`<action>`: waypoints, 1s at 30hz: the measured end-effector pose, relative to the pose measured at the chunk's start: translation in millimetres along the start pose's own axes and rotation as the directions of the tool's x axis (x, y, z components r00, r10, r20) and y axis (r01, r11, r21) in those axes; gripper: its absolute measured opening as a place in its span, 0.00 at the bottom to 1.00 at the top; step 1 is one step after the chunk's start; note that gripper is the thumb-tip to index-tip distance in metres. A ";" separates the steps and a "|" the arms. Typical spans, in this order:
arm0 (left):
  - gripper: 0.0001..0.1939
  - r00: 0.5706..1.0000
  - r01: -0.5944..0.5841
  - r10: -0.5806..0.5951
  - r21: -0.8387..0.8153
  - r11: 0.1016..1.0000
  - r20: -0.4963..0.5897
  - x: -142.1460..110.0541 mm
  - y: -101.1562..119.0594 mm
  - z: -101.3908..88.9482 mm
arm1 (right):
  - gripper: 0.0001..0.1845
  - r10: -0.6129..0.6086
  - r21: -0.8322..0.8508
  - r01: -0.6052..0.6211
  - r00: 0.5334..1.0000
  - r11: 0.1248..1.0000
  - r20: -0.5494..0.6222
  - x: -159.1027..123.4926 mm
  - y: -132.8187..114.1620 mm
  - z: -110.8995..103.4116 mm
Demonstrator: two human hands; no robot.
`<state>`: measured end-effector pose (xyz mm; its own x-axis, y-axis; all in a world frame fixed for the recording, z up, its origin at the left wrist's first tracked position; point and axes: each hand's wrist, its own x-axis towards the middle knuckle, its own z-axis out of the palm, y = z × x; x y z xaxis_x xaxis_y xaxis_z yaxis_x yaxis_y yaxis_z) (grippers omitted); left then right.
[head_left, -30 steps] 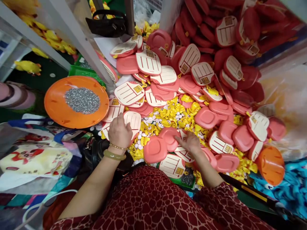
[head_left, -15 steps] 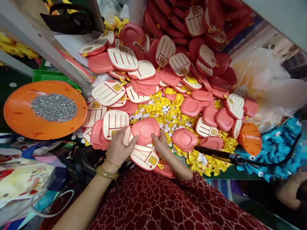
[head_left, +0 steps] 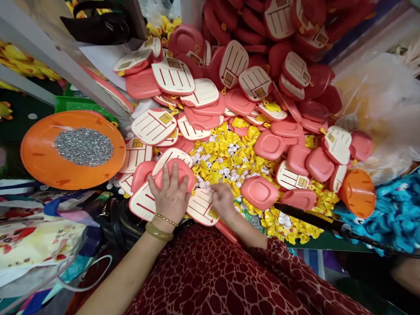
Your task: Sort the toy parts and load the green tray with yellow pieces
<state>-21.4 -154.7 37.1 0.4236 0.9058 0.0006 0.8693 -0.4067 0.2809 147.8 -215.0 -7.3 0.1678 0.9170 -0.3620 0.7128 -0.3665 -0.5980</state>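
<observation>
My left hand (head_left: 171,194) lies with spread fingers on a rounded pink plastic case (head_left: 186,170). Under and beside that palm are more cases, including one showing its white slotted face (head_left: 143,202). Close to my body, another case (head_left: 201,206) lies white side up. My right hand (head_left: 225,201) is at its right edge, with fingers curled together; whatever they may hold is hidden. Small yellow plastic pieces (head_left: 221,153) and round white bits (head_left: 233,177) are strewn just beyond my right hand.
An orange dish (head_left: 36,151) of small silvery screws stands at the left. Many pink and white cases (head_left: 173,75) are heaped at the back. Rightward are a black-handled tool with a cord (head_left: 308,217), an orange cup (head_left: 357,192) and blue toy pieces (head_left: 398,203).
The pink case between both hands has moved left onto the pile under my left palm. My left hand has spread flat over it; my right hand has let go and curled its fingers.
</observation>
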 end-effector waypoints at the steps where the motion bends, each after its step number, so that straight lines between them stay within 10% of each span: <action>1: 0.20 1.000 0.018 -0.018 0.005 1.000 0.003 -1.0 0.1 0.0 | 0.22 0.111 -0.053 -0.114 0.992 0.992 -0.066 7.6 8.5 -8.0; 6: 0.18 0.997 0.080 -0.080 0.006 0.997 0.013 -1.2 3.0 -7.4 | 0.30 0.324 -0.213 -0.288 0.932 0.934 0.161 31.1 13.4 -9.3; 13: 0.17 0.993 0.091 -0.094 0.049 0.995 0.065 0.8 -3.1 -16.6 | 0.30 -0.221 0.154 0.172 0.889 0.973 0.402 19.3 -15.6 1.6; 15: 0.17 0.993 0.088 -0.093 0.061 0.994 0.077 1.3 -4.8 -16.3 | 0.23 -0.157 0.134 0.125 0.949 0.983 0.274 28.3 -1.6 -20.1; 17: 0.17 0.993 0.077 -0.084 0.077 0.994 0.087 2.2 -5.5 -14.8 | 0.20 0.159 -0.013 -0.159 0.987 0.987 -0.020 46.5 19.2 -48.1; 20: 0.17 0.992 0.063 -0.073 0.101 0.993 0.104 5.2 -4.8 -11.9 | 0.27 0.456 -0.097 -0.517 0.817 0.850 -0.353 79.1 44.4 -78.3; 22: 0.17 0.991 0.042 -0.056 0.114 0.993 0.120 8.0 -3.6 -10.0 | 0.30 0.482 -0.114 -0.558 0.788 0.822 -0.385 94.6 48.0 -79.1; 30: 0.18 0.988 -0.053 0.028 0.163 0.985 0.152 12.5 -2.3 -3.3 | 0.21 0.155 -0.176 -0.154 0.988 0.972 -0.006 68.4 3.2 -20.8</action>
<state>-18.9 -142.1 39.6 0.4818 0.8655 -0.1373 0.8754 -0.4683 0.1201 175.7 -150.2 -19.1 0.2800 0.8499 -0.4463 0.7871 -0.4694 -0.4002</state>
